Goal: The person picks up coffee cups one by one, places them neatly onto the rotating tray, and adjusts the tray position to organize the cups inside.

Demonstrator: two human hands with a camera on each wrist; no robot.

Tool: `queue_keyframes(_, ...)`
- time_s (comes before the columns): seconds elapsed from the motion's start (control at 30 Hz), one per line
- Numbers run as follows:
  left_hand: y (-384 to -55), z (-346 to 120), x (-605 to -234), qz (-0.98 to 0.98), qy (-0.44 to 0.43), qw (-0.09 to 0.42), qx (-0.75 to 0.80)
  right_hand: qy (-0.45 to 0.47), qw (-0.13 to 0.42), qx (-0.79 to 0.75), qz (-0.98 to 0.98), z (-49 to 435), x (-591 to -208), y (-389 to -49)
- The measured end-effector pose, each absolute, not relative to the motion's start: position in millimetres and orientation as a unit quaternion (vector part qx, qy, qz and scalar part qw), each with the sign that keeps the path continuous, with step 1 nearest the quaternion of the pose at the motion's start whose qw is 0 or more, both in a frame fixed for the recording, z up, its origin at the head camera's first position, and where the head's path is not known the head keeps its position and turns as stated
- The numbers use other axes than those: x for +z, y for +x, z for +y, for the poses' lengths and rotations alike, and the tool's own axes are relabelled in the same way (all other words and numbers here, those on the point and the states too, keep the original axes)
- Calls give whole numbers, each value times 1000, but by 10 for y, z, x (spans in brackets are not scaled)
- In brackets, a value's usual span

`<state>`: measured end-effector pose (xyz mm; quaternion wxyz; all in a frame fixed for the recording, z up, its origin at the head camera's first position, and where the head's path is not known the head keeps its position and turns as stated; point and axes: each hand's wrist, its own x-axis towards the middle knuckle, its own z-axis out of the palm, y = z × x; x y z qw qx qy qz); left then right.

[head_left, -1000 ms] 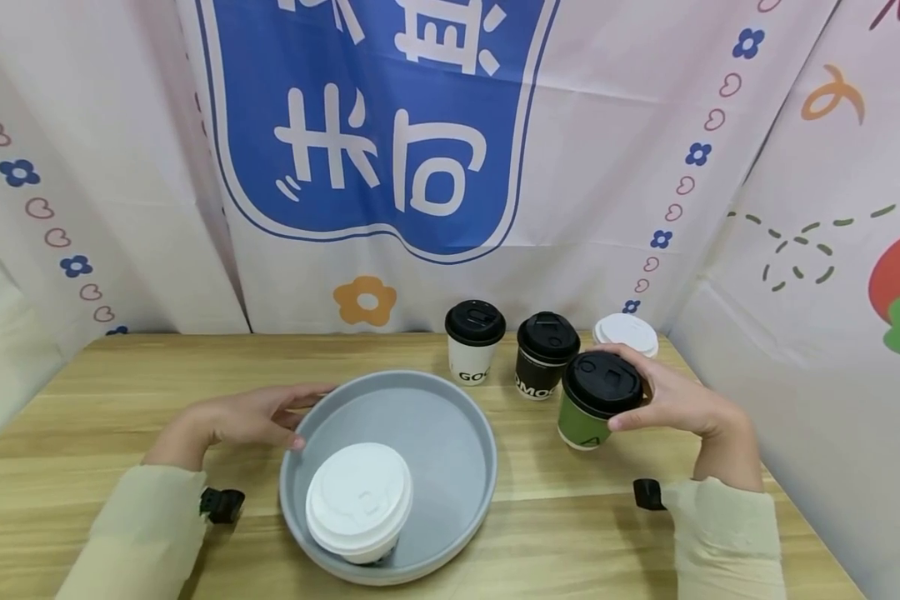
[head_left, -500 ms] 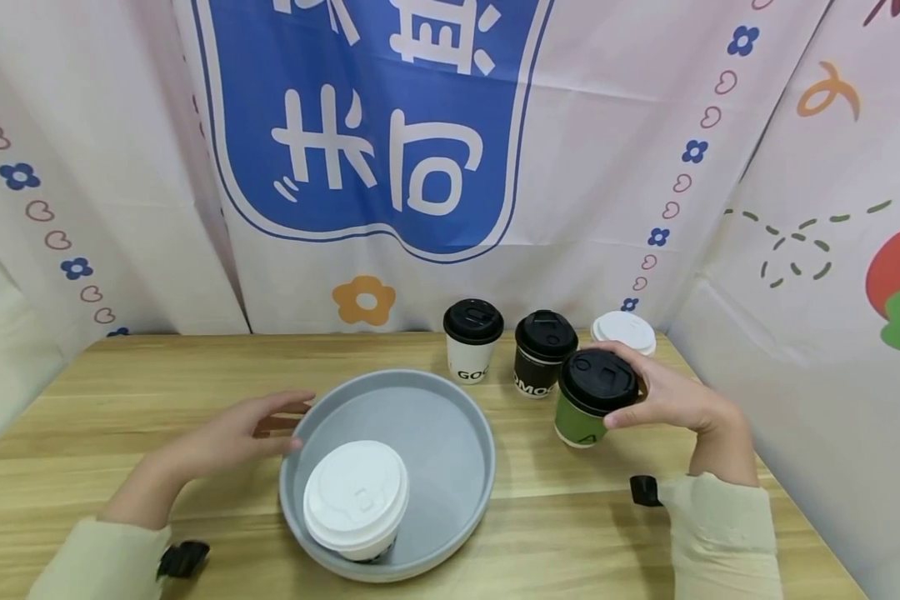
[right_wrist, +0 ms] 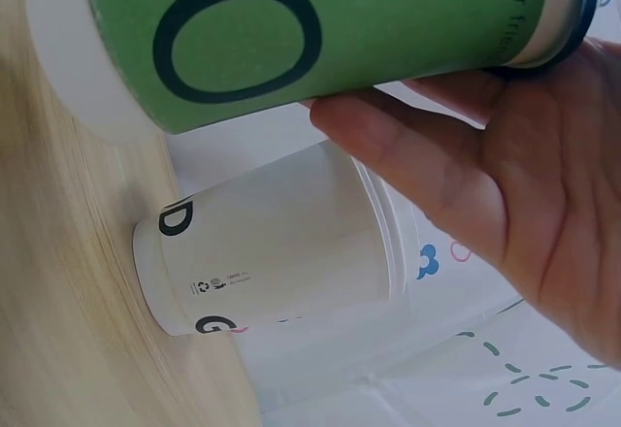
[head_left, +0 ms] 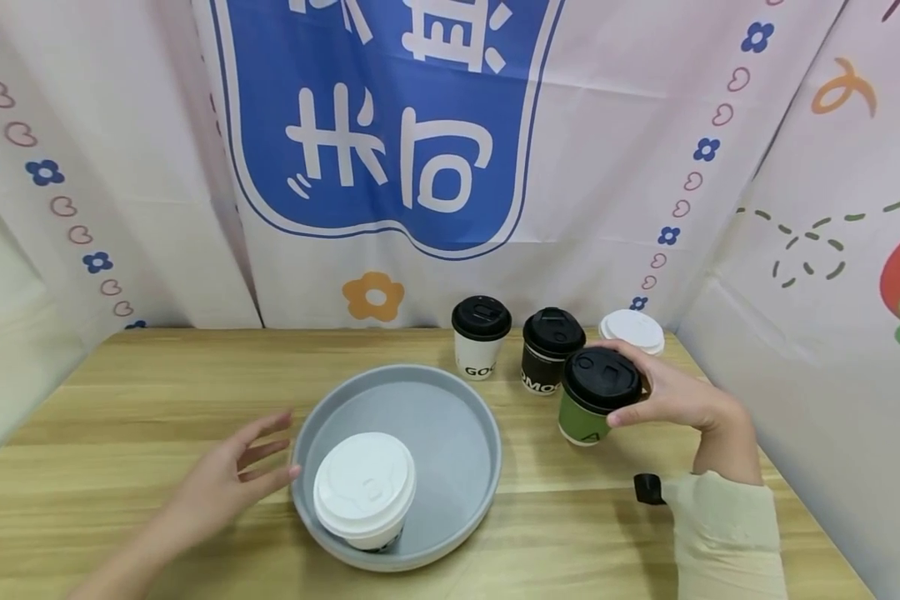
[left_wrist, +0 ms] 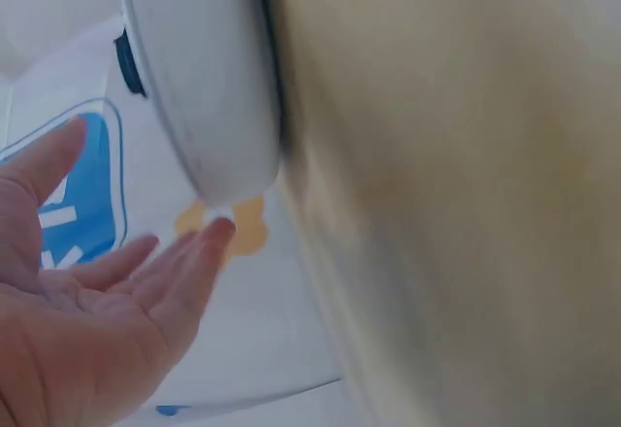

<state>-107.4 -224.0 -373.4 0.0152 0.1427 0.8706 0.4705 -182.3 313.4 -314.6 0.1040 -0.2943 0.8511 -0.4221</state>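
A green paper coffee cup (head_left: pixel 583 421) with a black lid is gripped near its top by my right hand (head_left: pixel 671 396). In the right wrist view the thumb and fingers wrap the upper part of the green cup (right_wrist: pixel 320 29). My left hand (head_left: pixel 228 479) is beside the left rim of a round grey tray (head_left: pixel 450 467), fingers apart and bent loosely with nothing between them. The left wrist view shows this hand (left_wrist: pixel 107 301) close to the tray's side wall (left_wrist: pixel 209 78). Inside the tray, at its near left, stands a white-lidded paper cup (head_left: pixel 365 487).
Behind the green cup stand a white cup with black lid (head_left: pixel 477 354), a black cup (head_left: pixel 543 367) and a white-lidded cup (head_left: pixel 633 332), partly hidden by the right hand. A printed curtain (head_left: pixel 592 167) hangs behind the wooden table (head_left: pixel 172 375).
My left hand has let go of the tray's rim and drawn back toward the lower left. The right hand keeps its grip on the green cup in nearly the same place.
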Motion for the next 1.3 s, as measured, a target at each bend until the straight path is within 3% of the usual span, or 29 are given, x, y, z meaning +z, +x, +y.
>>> queue_keyframes(0.53, -1022, -2230, -3883, 877, 167, 92, 440, -293, 100, -423, 851, 3138, -3139, -1818)
queue_keyframes(1.3, -1086, -2274, -3871, 859, 222, 104, 450, -299, 101, -424, 849, 3131, -3152, -1826)
